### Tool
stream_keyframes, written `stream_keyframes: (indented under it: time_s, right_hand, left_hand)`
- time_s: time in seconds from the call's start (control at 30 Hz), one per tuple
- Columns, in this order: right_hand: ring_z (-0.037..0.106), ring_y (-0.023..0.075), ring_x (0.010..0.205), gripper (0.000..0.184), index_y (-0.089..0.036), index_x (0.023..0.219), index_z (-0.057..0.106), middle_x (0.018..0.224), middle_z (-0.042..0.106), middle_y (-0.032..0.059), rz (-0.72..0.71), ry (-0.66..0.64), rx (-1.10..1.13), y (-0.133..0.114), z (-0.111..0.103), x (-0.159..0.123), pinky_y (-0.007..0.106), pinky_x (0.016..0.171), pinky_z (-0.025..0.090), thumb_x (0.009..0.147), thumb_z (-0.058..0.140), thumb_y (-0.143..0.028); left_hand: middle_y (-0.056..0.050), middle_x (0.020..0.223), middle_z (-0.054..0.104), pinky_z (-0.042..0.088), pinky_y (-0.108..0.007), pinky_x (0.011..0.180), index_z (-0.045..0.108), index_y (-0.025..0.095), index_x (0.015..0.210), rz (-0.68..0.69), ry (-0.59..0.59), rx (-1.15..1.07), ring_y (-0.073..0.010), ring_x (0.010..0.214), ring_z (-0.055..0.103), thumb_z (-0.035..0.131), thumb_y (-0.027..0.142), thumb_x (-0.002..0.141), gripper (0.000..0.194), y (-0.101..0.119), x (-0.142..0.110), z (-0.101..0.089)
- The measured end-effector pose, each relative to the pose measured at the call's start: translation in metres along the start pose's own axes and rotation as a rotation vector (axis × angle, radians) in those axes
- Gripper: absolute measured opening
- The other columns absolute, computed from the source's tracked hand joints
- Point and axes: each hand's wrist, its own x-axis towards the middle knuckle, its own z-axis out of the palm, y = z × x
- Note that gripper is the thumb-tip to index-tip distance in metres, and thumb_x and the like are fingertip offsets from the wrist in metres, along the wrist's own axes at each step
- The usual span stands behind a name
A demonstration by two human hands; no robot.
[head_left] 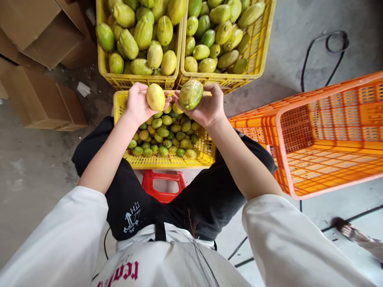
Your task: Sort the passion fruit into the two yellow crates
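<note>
My left hand is palm up, with a smooth yellow lemon-like fruit resting on its fingers. In my right hand, also turned up, sits a somewhat larger oval fruit, mottled green and yellow. The fingertips of both hands come close together between the two fruits. Below them stands a yellow plastic crate with many small green and yellow fruits in it. My hands and forearms hide parts of this crate.
Two fuller yellow crates of larger green-yellow fruits stand side by side beyond my hands. An orange crate lies at right. Cardboard boxes are at left, a red stool between my legs. Black cable crosses the floor; another person's foot shows lower right.
</note>
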Motion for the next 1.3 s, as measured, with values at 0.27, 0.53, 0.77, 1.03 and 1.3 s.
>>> stream_keyframes:
  time_s: [0.27,0.53,0.77,1.03,1.3]
  right_hand:
    - [0.065,0.0150,0.078,0.017,-0.027,0.089,0.058,0.077,0.069,-0.0053,-0.081,0.006,-0.030,-0.001,0.015,-0.005,0.039,0.094,0.062,0.099,0.049,-0.037]
    - [0.066,0.0221,0.116,0.023,-0.027,0.093,0.059,0.078,0.070,0.0008,-0.010,-0.024,-0.069,0.005,0.013,0.001,0.044,0.099,0.059,0.098,0.042,-0.042]
    - [0.065,0.0251,0.122,0.027,-0.026,0.098,0.060,0.085,0.075,0.0039,-0.010,-0.088,-0.032,0.001,0.001,0.001,0.051,0.103,0.057,0.094,0.049,-0.050]
    - [0.062,0.0263,0.132,0.041,-0.017,0.114,0.062,0.105,0.077,0.0118,-0.097,-0.254,-0.024,0.000,-0.007,-0.001,0.053,0.104,0.056,0.089,0.039,-0.039]
    - [0.073,0.0166,0.103,0.029,-0.028,0.094,0.063,0.078,0.074,-0.0031,-0.169,-0.135,0.031,-0.003,0.007,-0.005,0.033,0.098,0.062,0.095,0.053,-0.056]
  left_hand:
    - [-0.004,0.070,0.066,0.058,-0.026,0.071,0.060,0.023,0.083,0.037,0.076,0.092,-0.0211,0.089,0.073,0.055,0.036,0.097,0.020,0.001,0.003,-0.001]
    - [-0.001,0.071,0.063,0.059,-0.026,0.072,0.054,0.020,0.082,0.023,0.187,-0.131,-0.0141,0.070,0.069,0.052,0.026,0.096,0.015,0.000,0.002,0.003]
    - [-0.002,0.068,0.065,0.057,-0.022,0.061,0.056,0.018,0.086,0.021,0.133,-0.126,-0.0126,0.063,0.065,0.049,0.032,0.100,0.021,0.006,-0.003,0.004]
    - [-0.011,0.088,0.075,0.063,-0.038,0.085,0.065,0.016,0.105,0.030,0.077,-0.141,-0.0297,0.110,0.074,0.039,0.030,0.100,0.030,0.006,-0.008,0.007]
    - [-0.004,0.077,0.070,0.063,-0.025,0.072,0.064,0.022,0.098,0.043,0.170,-0.131,-0.0197,0.083,0.075,0.059,0.037,0.095,0.016,0.002,0.000,0.003]
